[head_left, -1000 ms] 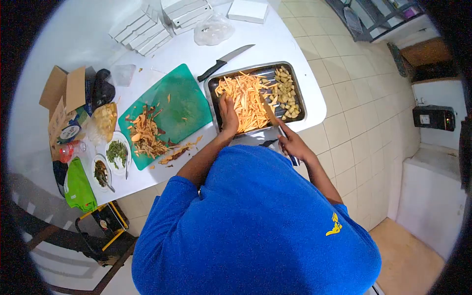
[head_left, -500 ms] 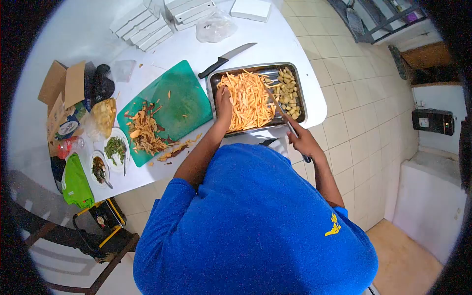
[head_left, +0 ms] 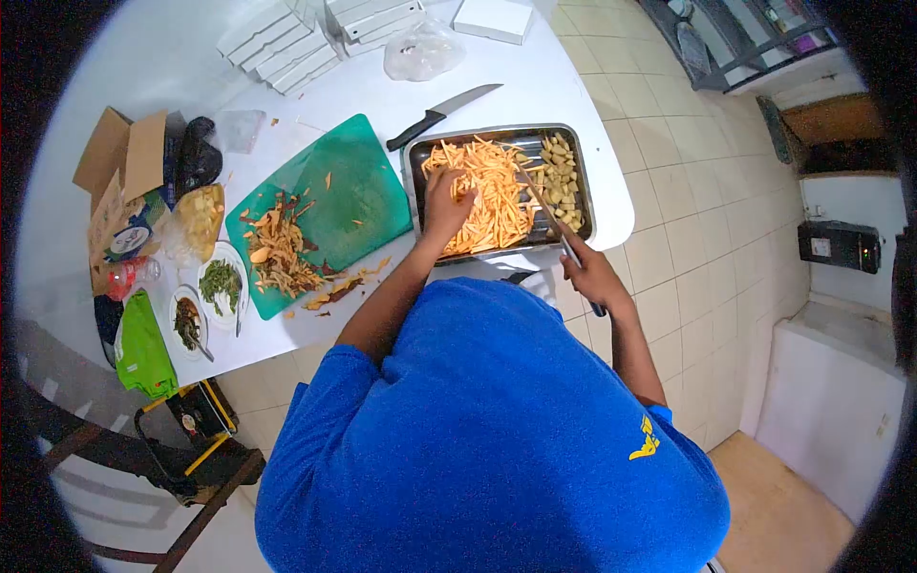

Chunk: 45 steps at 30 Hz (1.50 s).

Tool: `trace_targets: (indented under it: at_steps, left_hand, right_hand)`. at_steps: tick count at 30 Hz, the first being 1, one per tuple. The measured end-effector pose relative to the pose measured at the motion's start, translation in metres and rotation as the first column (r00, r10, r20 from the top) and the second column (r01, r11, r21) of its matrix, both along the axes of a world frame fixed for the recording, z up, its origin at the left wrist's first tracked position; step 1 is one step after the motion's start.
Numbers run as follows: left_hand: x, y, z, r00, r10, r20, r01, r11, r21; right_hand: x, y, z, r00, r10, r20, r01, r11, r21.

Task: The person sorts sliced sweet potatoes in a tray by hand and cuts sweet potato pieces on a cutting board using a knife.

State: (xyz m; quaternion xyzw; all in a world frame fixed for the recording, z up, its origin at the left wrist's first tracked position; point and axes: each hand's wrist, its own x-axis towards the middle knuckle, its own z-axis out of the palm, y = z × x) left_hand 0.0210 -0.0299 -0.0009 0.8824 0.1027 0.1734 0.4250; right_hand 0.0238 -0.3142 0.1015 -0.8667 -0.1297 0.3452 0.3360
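Right hand (head_left: 594, 274) has its fingers round a knife (head_left: 549, 218), blade by the edge of the orange strips (head_left: 492, 196). Left hand (head_left: 445, 202) curls over them, can't tell if it's gripping any. They share a metal tray (head_left: 587, 191) with chunks (head_left: 562, 177), on the worktop (head_left: 544, 76).

The tray (head_left: 523, 139) is glossy metal, the cutting board (head_left: 363, 181) left of it matt plastic; far left, a matt cardboard box (head_left: 146, 153); near, a matt cloth shirt (head_left: 497, 430).
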Motion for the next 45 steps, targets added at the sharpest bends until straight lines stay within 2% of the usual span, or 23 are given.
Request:
trace_targets:
  at_steps: [1, 4, 7, 10, 13, 16, 17, 18, 20, 21, 24, 25, 27, 29, 32, 35, 38, 40, 41, 43, 44, 45]
  left_hand:
    - [0.000, -0.001, -0.006, 0.998, 0.025, 0.066, -0.027, 0.999, 0.032]
    - [0.000, 0.002, -0.011, 0.998, -0.035, 0.048, 0.033, 0.999, 0.040]
    - [0.007, 0.004, -0.009, 0.999, -0.045, -0.020, 0.046, 0.998, 0.052]
    - [0.016, 0.008, -0.005, 0.983, -0.164, -0.078, 0.174, 0.973, 0.149]
    - [0.023, 0.009, 0.006, 0.988, -0.153, -0.002, 0.152, 0.982, 0.114]
    - [0.027, 0.022, 0.021, 0.981, -0.183, -0.071, 0.180, 0.983, -0.044]
    - [0.027, 0.028, 0.019, 0.987, -0.158, -0.008, 0.158, 0.987, -0.023]
    - [0.026, 0.032, 0.018, 0.993, -0.106, -0.047, 0.095, 0.978, -0.186]
    - [0.021, 0.042, 0.018, 0.990, -0.014, -0.141, -0.056, 0.874, -0.483]
    - [0.015, 0.052, 0.021, 0.989, -0.046, -0.138, -0.041, 0.821, -0.569]
    - [-0.004, 0.076, 0.020, 0.973, 0.172, -0.154, -0.227, 0.586, -0.778]
    - [-0.010, 0.090, 0.009, 0.942, 0.237, -0.237, -0.333, 0.573, -0.749]
    - [-0.022, 0.111, -0.018, 0.885, 0.399, -0.239, -0.390, 0.357, -0.849]
    - [-0.033, 0.132, -0.063, 0.810, 0.512, -0.287, -0.402, 0.128, -0.907]
    - [-0.042, 0.129, -0.065, 0.700, 0.586, -0.409, -0.488, -0.025, -0.872]
    - [-0.042, 0.126, -0.077, 0.760, 0.490, -0.427, -0.494, 0.009, -0.870]
    - [-0.044, 0.121, -0.038, 0.787, 0.248, -0.566, -0.603, 0.111, -0.790]
    - [-0.050, 0.125, -0.042, 0.804, 0.195, -0.562, -0.570, 0.520, -0.636]
    - [-0.053, 0.127, -0.043, 0.804, 0.166, -0.571, -0.506, 0.696, -0.509]
    - [-0.053, 0.121, -0.046, 0.757, 0.369, -0.539, -0.537, 0.822, -0.191]
    - [-0.054, 0.119, -0.047, 0.737, 0.459, -0.497, -0.537, 0.843, -0.018]
    - [-0.055, 0.118, -0.042, 0.762, 0.466, -0.449, -0.524, 0.852, -0.004]
  right_hand:
    - [0.001, -0.001, 0.001, 1.000, -0.022, -0.018, 0.023, 0.999, 0.023]
    - [0.002, 0.001, 0.013, 0.995, -0.059, -0.080, 0.060, 0.998, 0.009]
    - [0.000, 0.004, 0.005, 0.995, -0.084, -0.061, 0.088, 0.993, 0.080]
    - [0.000, 0.009, 0.003, 0.994, -0.090, -0.069, 0.098, 0.986, 0.136]
    - [0.001, 0.011, -0.001, 0.998, -0.053, -0.015, 0.055, 0.986, 0.160]
    - [0.005, 0.011, -0.002, 0.998, -0.064, -0.019, 0.066, 0.984, 0.168]
    - [0.006, 0.012, -0.001, 0.997, -0.069, -0.027, 0.073, 0.983, 0.167]
    - [0.007, 0.016, 0.007, 0.996, -0.078, -0.045, 0.084, 0.984, 0.159]
    - [0.010, 0.021, 0.015, 0.993, -0.085, -0.076, 0.095, 0.986, 0.137]
    - [0.012, 0.022, 0.017, 0.993, -0.083, -0.088, 0.094, 0.988, 0.121]
    - [0.018, 0.030, 0.018, 0.995, -0.039, -0.093, 0.051, 0.990, 0.129]
    - [0.019, 0.035, 0.019, 0.996, -0.028, -0.087, 0.041, 0.988, 0.150]
    - [0.021, 0.057, 0.035, 0.994, -0.008, -0.113, 0.021, 0.992, 0.122]
    - [0.028, 0.067, 0.005, 0.992, 0.123, 0.036, -0.127, 0.976, 0.176]
    - [0.033, 0.102, 0.004, 0.957, 0.279, 0.078, -0.289, 0.940, 0.181]
    - [0.026, 0.144, 0.015, 0.924, 0.375, 0.072, -0.382, 0.909, 0.170]
    - [0.025, 0.172, -0.009, 0.892, 0.440, 0.103, -0.448, 0.890, 0.087]
    - [0.022, 0.187, -0.006, 0.883, 0.462, 0.078, -0.468, 0.878, 0.099]
    - [0.022, 0.189, -0.013, 0.865, 0.475, 0.162, -0.495, 0.861, 0.114]
    - [0.019, 0.194, -0.030, 0.818, 0.478, 0.321, -0.541, 0.829, 0.143]
    - [0.019, 0.194, -0.037, 0.818, 0.483, 0.311, -0.541, 0.831, 0.133]
    - [0.018, 0.196, -0.037, 0.820, 0.487, 0.300, -0.539, 0.833, 0.122]
